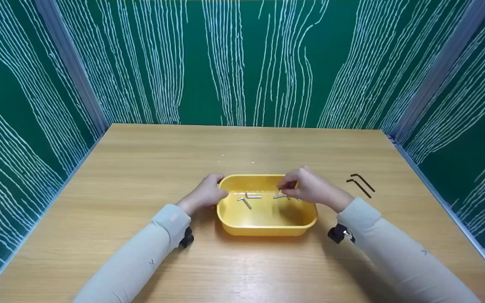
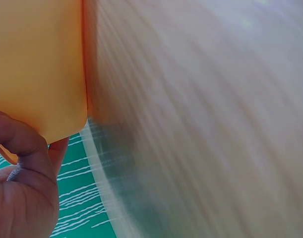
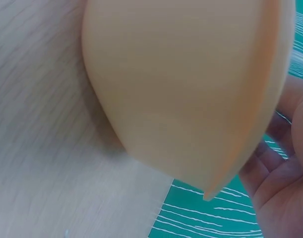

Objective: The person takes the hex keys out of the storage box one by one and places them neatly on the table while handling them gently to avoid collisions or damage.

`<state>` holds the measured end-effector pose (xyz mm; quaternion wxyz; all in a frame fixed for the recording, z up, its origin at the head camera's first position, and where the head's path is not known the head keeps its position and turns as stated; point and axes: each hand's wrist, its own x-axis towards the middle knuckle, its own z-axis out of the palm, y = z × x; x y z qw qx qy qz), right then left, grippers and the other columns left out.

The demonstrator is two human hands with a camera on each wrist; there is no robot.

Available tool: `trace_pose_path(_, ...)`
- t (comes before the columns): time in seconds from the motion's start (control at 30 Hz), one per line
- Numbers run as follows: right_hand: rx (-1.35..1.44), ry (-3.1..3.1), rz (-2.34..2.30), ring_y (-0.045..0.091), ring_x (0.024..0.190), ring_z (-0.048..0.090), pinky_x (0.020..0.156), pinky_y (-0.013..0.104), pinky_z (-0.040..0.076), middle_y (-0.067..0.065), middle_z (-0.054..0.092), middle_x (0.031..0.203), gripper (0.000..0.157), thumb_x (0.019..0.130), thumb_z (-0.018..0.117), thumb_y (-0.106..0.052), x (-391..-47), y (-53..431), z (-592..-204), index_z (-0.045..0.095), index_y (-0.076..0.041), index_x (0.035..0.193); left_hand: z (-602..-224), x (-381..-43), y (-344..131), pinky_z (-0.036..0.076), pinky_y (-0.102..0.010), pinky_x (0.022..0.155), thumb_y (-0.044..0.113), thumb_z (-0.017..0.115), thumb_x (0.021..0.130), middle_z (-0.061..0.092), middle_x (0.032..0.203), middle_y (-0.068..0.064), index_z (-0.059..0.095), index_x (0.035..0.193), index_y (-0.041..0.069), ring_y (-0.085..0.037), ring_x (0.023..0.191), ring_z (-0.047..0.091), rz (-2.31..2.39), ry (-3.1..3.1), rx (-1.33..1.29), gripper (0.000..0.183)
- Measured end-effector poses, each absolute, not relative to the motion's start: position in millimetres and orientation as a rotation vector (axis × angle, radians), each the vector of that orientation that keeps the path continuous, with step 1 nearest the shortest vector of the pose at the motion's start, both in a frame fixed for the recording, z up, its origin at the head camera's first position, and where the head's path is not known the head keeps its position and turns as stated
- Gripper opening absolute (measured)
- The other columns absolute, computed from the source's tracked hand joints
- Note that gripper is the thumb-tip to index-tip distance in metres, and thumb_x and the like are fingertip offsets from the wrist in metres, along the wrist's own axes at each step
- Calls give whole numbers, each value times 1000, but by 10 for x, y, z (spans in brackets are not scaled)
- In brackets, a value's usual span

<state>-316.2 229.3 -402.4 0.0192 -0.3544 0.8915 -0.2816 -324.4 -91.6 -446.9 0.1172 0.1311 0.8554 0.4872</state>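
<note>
Tray [image 1: 267, 231] on table [image 1: 150, 160], two L-shaped keys [image 1: 367, 183] rightward.

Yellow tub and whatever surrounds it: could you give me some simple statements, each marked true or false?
1. The left hand grips an end of the yellow tub. True.
2. Both dark rods lie inside the tub. False: the dark rods lie on the table, right of the tub.
3. Silver L-shaped pieces lie in the tub. True.
4. The tub is upside down. False: it stands upright, open side up.
5. The right hand is at the tub. True.
</note>
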Motion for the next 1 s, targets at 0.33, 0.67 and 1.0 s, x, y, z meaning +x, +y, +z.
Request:
trace_pose_path(0.33,-1027,2762,-926,13,73,68,61,18,58,16,82,100,16,93,79,5,-3150,2346,-3998,84,-1,107,-4448,-3220,-907,56,-23,59,-5,55,88,67,102,-11,67,125,-3,-22,77,67,1427,2505,371,39)
trace_pose_path(0.67,-943,2778,-976,19,77,66,63,16,57,18,81,100,16,93,77,6,-3129,2379,-3923,83,2,108,-4458,-3213,-904,57,-24,61,-5,56,88,67,101,-11,67,122,-4,-21,77,67,1435,2508,377,36)
trace_pose_path(1.0,-916,2805,-979,18,77,66,62,17,56,20,81,100,14,94,77,4,-3151,2474,-3834,82,1,107,-4477,-3250,-905,55,-22,56,-6,56,87,69,103,-12,67,128,-5,-19,72,65,1441,2511,390,42)
